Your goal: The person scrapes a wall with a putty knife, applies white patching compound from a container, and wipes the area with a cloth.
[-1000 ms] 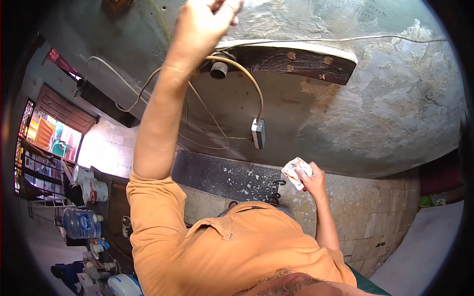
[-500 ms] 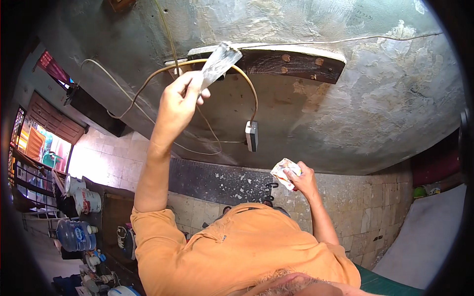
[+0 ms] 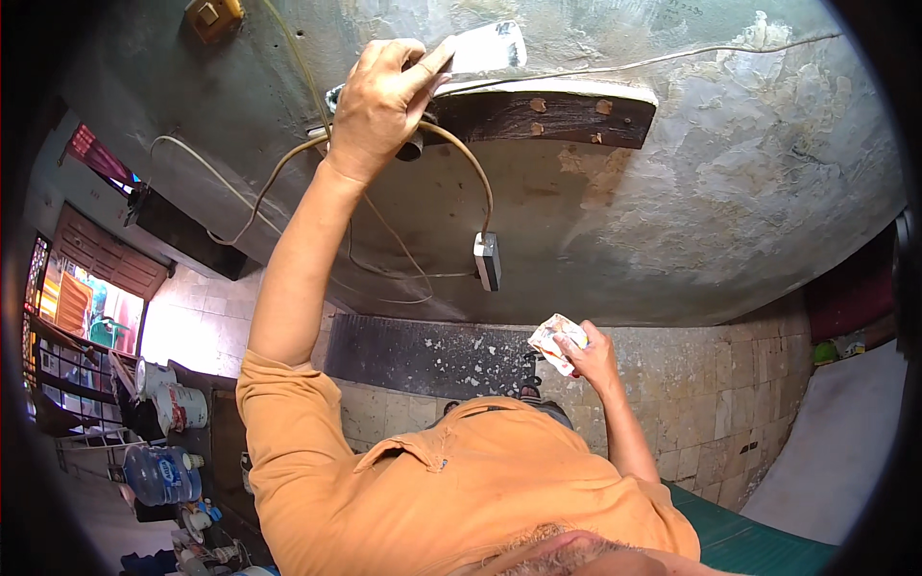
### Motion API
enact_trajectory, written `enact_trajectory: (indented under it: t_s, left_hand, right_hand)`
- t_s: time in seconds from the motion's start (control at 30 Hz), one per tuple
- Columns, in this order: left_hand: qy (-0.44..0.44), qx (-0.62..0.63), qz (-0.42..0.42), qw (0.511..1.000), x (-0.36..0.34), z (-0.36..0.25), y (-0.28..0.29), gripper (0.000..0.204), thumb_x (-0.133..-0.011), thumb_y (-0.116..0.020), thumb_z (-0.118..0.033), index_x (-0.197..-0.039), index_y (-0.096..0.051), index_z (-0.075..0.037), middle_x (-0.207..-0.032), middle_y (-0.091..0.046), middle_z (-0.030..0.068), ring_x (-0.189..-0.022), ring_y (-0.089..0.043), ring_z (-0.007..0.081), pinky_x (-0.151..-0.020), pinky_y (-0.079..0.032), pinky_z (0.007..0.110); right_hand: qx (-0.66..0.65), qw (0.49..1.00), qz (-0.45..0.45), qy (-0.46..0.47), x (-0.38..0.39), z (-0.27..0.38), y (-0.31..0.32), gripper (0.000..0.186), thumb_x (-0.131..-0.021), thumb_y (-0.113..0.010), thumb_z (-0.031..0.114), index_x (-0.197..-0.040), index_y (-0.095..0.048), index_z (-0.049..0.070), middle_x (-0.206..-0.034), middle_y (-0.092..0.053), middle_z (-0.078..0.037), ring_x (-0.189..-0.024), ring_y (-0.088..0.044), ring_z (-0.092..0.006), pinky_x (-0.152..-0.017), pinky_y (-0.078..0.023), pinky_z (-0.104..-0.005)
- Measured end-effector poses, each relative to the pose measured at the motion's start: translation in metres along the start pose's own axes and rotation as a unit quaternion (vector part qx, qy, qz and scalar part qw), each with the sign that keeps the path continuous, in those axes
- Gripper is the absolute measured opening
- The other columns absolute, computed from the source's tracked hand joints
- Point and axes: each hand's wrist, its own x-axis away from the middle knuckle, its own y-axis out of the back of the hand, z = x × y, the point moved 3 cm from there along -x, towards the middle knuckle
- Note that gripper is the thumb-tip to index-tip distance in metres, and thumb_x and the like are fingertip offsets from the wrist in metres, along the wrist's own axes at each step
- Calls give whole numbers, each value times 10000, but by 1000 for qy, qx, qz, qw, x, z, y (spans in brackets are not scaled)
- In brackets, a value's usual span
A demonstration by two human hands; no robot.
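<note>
My left hand (image 3: 379, 106) is raised to the wall (image 3: 711, 182) and closed on a putty knife (image 3: 488, 48). Its wide blade, smeared with whitish paste, lies close to the wall just above a dark wooden board (image 3: 567, 117); whether it touches cannot be told. The handle is hidden in the fingers. Lower down and to the right, my right hand (image 3: 597, 357) grips a crumpled white packet (image 3: 555, 338) with red and yellow marks. Its contents are not visible.
A cable (image 3: 473, 158) loops below the board to a hanging power socket (image 3: 488, 261). A switch box (image 3: 213, 17) is fixed at the upper left. A dark mat (image 3: 423, 353) lies on the tiled floor. Buckets (image 3: 181, 405) and a water bottle (image 3: 158, 475) stand at left.
My left hand has moved up with the putty knife, whose blade has turned from slanting upward to nearly level, pointing right along the wall. The right hand with the packet has barely moved.
</note>
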Motion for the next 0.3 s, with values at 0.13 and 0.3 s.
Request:
enact_trajectory:
  t_s: [0.13,0.3]
  left_hand:
    - [4,-4,-4,1000,-5,-1,-12,388,-851,-765,-176,-1237,-720,-184,-980,-640,33,-890,-601,238,-761,-530,361]
    - [9,-14,0,1000,-4,-3,-24,340,-868,-748,-218,-1207,-729,-211,-955,-633,-14,-842,-614,206,-702,-549,339]
  right_hand:
    - [-14,999,-3,-34,0,4,7,388,-856,-797,338,-775,-593,18,-636,-673,-154,-544,-681,-255,-523,-510,-377]
    - [11,1000,-12,-9,-4,-8,7,365,-851,-803,340,-798,-621,29,-659,-692,-144,-569,-695,-251,-544,-523,-381]
